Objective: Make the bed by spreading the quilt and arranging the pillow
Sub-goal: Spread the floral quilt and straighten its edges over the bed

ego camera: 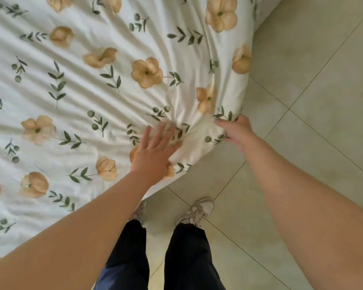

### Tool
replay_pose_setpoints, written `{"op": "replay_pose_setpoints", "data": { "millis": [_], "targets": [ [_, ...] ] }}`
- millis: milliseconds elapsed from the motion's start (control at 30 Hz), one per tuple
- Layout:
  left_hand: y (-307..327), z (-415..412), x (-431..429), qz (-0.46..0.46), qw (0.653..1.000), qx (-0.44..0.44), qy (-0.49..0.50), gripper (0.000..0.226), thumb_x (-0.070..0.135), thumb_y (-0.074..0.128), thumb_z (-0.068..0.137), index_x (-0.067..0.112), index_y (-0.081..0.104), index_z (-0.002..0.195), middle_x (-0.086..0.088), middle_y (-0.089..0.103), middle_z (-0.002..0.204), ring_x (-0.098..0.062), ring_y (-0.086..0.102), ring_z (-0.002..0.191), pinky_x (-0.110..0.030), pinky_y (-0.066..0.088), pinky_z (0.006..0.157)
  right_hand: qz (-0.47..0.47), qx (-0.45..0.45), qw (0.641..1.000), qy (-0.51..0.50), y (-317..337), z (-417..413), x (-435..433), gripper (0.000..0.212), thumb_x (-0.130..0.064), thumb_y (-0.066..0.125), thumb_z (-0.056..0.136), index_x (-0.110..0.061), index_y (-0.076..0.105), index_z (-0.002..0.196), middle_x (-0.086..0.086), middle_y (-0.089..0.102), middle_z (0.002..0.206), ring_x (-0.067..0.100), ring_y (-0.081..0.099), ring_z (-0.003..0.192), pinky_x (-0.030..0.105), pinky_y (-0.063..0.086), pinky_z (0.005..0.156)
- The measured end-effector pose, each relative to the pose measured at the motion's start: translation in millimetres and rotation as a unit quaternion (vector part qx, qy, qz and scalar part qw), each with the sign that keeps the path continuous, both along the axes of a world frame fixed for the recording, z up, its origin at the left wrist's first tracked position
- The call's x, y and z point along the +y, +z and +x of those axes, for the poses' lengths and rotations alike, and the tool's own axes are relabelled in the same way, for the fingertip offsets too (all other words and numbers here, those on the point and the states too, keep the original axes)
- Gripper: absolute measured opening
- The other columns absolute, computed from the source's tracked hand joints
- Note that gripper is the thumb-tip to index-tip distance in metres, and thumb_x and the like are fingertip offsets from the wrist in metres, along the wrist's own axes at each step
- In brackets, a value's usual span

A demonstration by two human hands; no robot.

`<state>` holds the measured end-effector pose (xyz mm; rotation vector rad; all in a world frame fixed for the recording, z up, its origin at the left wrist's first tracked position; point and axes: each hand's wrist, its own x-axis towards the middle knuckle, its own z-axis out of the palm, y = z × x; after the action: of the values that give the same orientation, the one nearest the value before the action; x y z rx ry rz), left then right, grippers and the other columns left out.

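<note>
A white quilt [105, 97] printed with peach flowers and green sprigs covers the bed and fills the left and top of the head view. Folds in the cloth run toward its near corner. My left hand [155, 151] lies flat on the quilt just inside that corner, fingers spread. My right hand [237, 130] pinches the corner's edge where it hangs over the side of the bed. No pillow is in view.
Pale beige floor tiles [314, 105] lie to the right of the bed and below it. My legs in dark trousers and my light sneakers [197, 212] stand on the tiles right at the bed's corner.
</note>
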<state>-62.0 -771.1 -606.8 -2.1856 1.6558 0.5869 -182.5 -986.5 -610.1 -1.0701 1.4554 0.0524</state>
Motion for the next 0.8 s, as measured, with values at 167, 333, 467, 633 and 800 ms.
{"op": "replay_pose_setpoints", "data": {
  "millis": [167,333,467,633,800],
  "targets": [
    [-6.6,-4.7,4.1,0.186,0.979,0.005,-0.085,0.054,0.024,0.054,0.089,0.026,0.041,0.142,-0.003,0.020,0.159,-0.024,0.007,0.148,-0.051,-0.006,0.119,0.051,0.075,0.962,0.258,1.0,1.9,12.4,0.026,-0.014,0.064,0.088,-0.017,0.054,0.113,0.007,0.060,0.108,0.023,0.063,0.088,0.034,0.053,0.076],
    [15.7,-9.6,-28.4,0.171,0.976,0.119,0.060,0.036,0.023,0.042,0.096,0.030,0.053,0.129,0.002,0.058,0.125,-0.020,0.056,0.111,-0.033,0.046,0.092,-0.044,0.070,0.955,0.286,19.8,-8.3,-26.5,0.033,-0.016,0.058,0.089,-0.016,0.058,0.121,0.010,0.063,0.118,0.026,0.066,0.100,0.032,0.050,0.078],
    [41.7,-3.9,-82.5,-0.071,0.978,0.155,0.122,0.029,0.020,0.048,0.093,0.028,0.060,0.119,0.005,0.059,0.122,-0.019,0.052,0.114,-0.034,0.041,0.095,-0.106,0.043,0.961,0.254,44.7,3.7,-76.6,0.025,-0.017,0.055,0.089,-0.018,0.061,0.113,0.007,0.064,0.114,0.026,0.065,0.101,0.040,0.053,0.089],
    [58.9,25.9,-160.5,-0.282,0.922,0.165,0.209,0.030,0.011,0.059,0.085,0.019,0.063,0.114,0.000,0.056,0.122,-0.025,0.050,0.116,-0.039,0.042,0.098,-0.168,0.003,0.966,0.199,53.3,39.4,-129.8,0.019,-0.016,0.053,0.086,-0.027,0.060,0.101,0.003,0.067,0.109,0.021,0.065,0.099,0.043,0.054,0.091],
    [63.2,64.0,-247.1,-0.320,0.875,0.228,0.284,0.052,0.019,0.064,0.084,0.016,0.046,0.133,-0.005,0.040,0.137,-0.024,0.043,0.125,-0.034,0.046,0.094,-0.225,-0.003,0.961,0.159,57.5,83.0,-176.4,0.033,-0.012,0.044,0.092,-0.020,0.058,0.121,-0.002,0.058,0.118,0.021,0.059,0.110,0.041,0.051,0.095]
  ]
}}
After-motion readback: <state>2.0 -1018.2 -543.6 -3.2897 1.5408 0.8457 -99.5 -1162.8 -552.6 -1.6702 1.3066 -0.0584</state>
